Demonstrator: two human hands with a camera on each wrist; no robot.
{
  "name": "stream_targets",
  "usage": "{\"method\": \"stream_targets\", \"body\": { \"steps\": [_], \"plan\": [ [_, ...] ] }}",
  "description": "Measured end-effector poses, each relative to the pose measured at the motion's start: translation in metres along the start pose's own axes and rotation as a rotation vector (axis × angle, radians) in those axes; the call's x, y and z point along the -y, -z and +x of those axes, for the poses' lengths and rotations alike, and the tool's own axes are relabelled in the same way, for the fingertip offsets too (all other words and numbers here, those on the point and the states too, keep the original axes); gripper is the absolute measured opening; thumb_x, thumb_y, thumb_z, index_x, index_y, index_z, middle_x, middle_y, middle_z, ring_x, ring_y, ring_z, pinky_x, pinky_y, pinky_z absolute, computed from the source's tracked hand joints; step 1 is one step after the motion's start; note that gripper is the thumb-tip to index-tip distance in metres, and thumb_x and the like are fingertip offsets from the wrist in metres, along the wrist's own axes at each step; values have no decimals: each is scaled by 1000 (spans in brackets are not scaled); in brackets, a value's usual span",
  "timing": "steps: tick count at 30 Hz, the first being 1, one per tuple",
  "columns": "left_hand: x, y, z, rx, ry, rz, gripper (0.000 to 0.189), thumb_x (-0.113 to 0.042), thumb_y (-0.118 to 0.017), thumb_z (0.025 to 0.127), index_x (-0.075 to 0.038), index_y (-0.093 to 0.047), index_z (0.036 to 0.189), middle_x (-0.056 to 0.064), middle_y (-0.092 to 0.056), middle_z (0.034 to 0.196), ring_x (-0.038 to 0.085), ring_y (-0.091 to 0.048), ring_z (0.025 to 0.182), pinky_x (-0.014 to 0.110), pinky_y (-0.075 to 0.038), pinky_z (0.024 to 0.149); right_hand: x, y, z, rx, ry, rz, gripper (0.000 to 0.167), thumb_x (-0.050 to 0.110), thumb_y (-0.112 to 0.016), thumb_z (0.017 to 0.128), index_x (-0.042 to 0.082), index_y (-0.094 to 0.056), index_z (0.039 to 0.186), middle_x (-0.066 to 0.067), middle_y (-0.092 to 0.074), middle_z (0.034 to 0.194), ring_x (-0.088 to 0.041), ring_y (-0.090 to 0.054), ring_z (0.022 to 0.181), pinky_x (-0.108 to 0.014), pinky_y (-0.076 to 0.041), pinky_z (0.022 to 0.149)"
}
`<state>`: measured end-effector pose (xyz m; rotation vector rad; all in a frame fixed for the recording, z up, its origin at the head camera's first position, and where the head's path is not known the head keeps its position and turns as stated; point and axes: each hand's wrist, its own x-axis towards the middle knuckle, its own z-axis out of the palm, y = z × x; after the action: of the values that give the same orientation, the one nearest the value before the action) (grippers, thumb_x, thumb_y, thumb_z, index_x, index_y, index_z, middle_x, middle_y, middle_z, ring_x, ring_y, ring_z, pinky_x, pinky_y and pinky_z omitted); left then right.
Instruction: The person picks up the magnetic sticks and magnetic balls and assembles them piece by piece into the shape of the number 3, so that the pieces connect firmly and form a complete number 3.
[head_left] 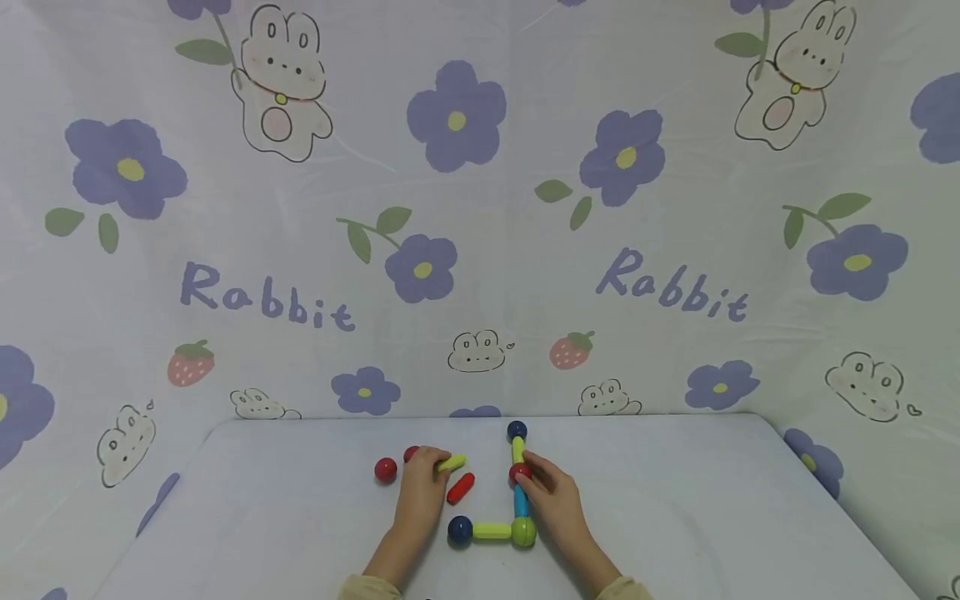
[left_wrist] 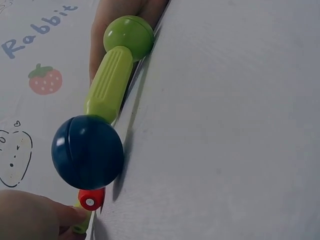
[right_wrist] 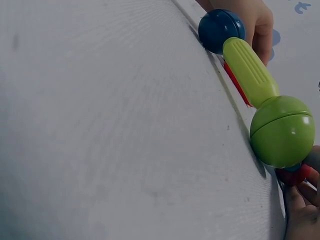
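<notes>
My left hand [head_left: 424,487] pinches a loose yellow-green toy building stick [head_left: 452,462] at its left end. My right hand [head_left: 561,498] grips a red ball [head_left: 519,474] between thumb and fingers, in a chain of joined pieces. Beyond that ball, a yellow-green stick [head_left: 517,448] leads to a dark blue ball [head_left: 517,430]. On the near side, a blue stick [head_left: 521,502] runs to a green ball [head_left: 523,532]. From there another yellow-green stick [left_wrist: 107,85] reaches left to a second dark blue ball [left_wrist: 87,152], making an L shape.
A loose red stick [head_left: 461,488] lies between the hands. Left of the left hand sits a red ball [head_left: 386,470]; another red ball [head_left: 411,454] is partly covered by that hand. Behind the white table [head_left: 712,517] hangs a rabbit-and-flower cloth [head_left: 510,250].
</notes>
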<state>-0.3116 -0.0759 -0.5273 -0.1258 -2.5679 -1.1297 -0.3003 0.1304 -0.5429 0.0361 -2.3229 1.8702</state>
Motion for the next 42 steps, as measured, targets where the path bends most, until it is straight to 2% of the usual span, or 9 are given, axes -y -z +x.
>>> {"method": "stream_targets", "body": {
  "steps": [6,12,17,22,29,37,42],
  "plan": [
    [-2,2,-2,1,-4,25,29,2,-70,74,-6,-64,102,5,-59,102,19,-54,100,33,-44,84,1,0,1,-8,-8,-5,42,14,-68,80,10,-56,120,-3,-54,121,-17,-49,112,-23,-41,85],
    [-8,5,-6,-4,-58,37,33,-5,-72,74,-12,-65,105,1,-56,111,18,-50,107,34,-41,88,0,-1,1,-5,-9,-24,42,15,-67,80,10,-56,120,-4,-53,122,-19,-48,112,-25,-41,85],
    [-14,7,-11,32,-99,16,29,-9,-72,75,-13,-65,103,-3,-57,101,14,-52,98,32,-44,85,1,-1,1,-11,-8,-8,42,13,-67,80,9,-56,120,-5,-53,121,-19,-49,111,-24,-41,85],
    [-15,7,-15,75,-134,-4,29,-7,-74,71,-8,-65,99,1,-59,92,15,-56,84,30,-48,73,1,0,1,-7,-9,-1,42,12,-67,80,9,-56,120,-4,-53,121,-18,-49,112,-23,-41,85],
    [-11,2,-16,162,-53,-4,34,-8,-76,68,-7,-65,100,-1,-57,88,12,-54,80,26,-48,73,-1,0,1,6,21,-8,42,13,-67,80,8,-55,120,-6,-53,122,-19,-48,112,-25,-41,86],
    [-13,2,-16,160,-34,24,35,-4,-77,65,-6,-66,98,0,-56,87,14,-55,81,30,-48,76,-1,1,0,18,42,6,41,13,-65,81,6,-55,121,-7,-53,122,-21,-47,113,-26,-40,87],
    [-15,2,-15,175,-1,45,33,0,-76,66,-8,-67,97,0,-57,89,17,-56,88,34,-48,79,0,0,0,16,23,-7,41,13,-65,82,8,-55,121,-4,-53,123,-19,-47,113,-24,-40,87]
  ]
}}
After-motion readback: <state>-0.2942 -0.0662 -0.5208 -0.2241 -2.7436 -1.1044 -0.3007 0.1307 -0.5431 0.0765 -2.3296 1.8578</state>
